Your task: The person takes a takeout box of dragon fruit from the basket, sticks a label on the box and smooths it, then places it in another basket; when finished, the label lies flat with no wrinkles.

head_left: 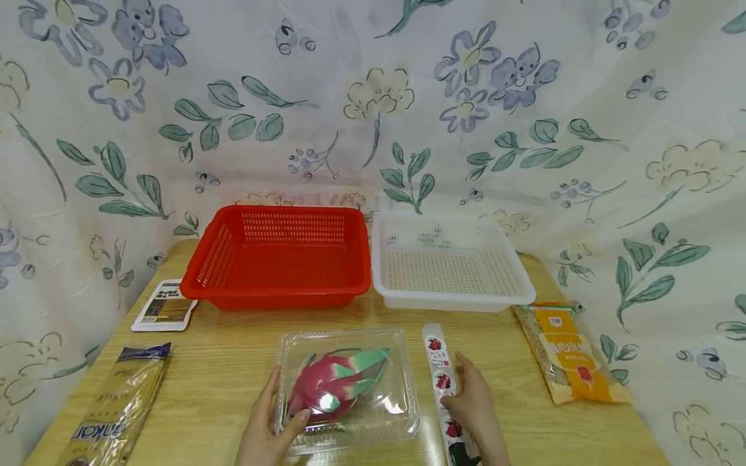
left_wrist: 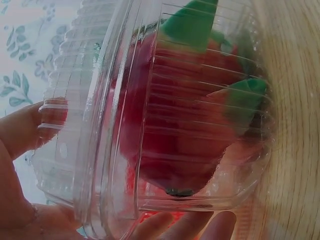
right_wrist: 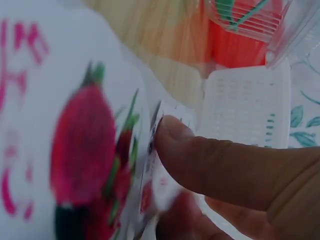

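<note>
While left hand [head_left: 265,430] grips the clear clamshell box [head_left: 348,387] near the tabletop's [head_left: 233,349] front edge, right hand [head_left: 474,404] pinches the long printed packet [head_left: 444,388].

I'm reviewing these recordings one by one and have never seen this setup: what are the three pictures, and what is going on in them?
No machine here: a person works with bare hands, wearing one camera on the head and one on each wrist. The head view looks down on a wooden table. The left hand grips a clear plastic clamshell holding a dragon fruit; the left wrist view shows it close up. The right hand pinches a long white packet printed with strawberries, blurred in the right wrist view. Behind stand a red basket and a white basket; other packets lie at the sides.
</note>
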Demonstrator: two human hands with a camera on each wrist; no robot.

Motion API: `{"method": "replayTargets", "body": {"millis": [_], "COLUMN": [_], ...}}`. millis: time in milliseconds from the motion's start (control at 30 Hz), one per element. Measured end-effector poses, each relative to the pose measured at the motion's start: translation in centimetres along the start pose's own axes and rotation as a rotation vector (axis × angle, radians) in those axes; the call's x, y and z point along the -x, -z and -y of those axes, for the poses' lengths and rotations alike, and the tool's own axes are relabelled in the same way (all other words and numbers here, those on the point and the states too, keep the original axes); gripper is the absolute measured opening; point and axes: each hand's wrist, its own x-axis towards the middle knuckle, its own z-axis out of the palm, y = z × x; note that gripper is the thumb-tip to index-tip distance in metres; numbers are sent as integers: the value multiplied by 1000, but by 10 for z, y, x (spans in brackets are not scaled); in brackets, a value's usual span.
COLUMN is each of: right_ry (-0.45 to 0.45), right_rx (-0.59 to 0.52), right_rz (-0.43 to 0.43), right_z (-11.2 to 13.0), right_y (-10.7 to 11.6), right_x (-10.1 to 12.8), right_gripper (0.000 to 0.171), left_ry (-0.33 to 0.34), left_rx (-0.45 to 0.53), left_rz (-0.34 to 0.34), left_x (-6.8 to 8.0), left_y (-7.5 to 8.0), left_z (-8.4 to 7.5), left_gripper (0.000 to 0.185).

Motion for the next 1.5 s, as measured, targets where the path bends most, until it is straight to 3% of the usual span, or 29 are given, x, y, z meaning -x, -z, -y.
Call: {"method": "replayTargets", "body": {"millis": [133,333,433,500,600,700,800,867,967,1133,1200,1333,1500], "right_ry": [-42,-96,-116,-109,-67,-22,36,80,189,507,580,581,491], "right_rx": [-49,-124,-190,-228,-255,-309,-375,-388,-389,-358,-359,-376,-388], "right_rz": [67,111,91,85,83,97,144,187,217,169,153,164,223], "right_z": [-4,-9,2,14,41,67,86,95,103,105,104,102,102], "right_y": [1,3,6,11,17,17,13,9,3,-9,-12,-14,-14], "right_x": [-2,-1,5,10,19,32,46,56,67,76,78,80,81], "right_gripper": [74,32,28,33,33,27,22,23,20,12,12,12,15], "left_ry": [21,7,-39,-78,-180,-353,-541,-633,-710,-671,-643,-635,-690], "left_rx": [-1,-22,-90,-162,-238,-265,-208,-124,5,67,75,113,188], "left_rz": [12,12,-26,-88,-248,-416,-490,-461,-366,-263,-239,-212,-196], "left_x": [1,3,4,5,6,7,7,6,7,12,13,13,11], "left_y": [1,1,0,-1,-6,-14,-23,-30,-38,-45,-46,-47,-50], "left_z": [0,2,0,-5,-16,-28,-39,-46,-55,-67,-70,-71,-67], "left_gripper": [89,91,89,85,77,69,64,63,59,52,48,36,28]}}
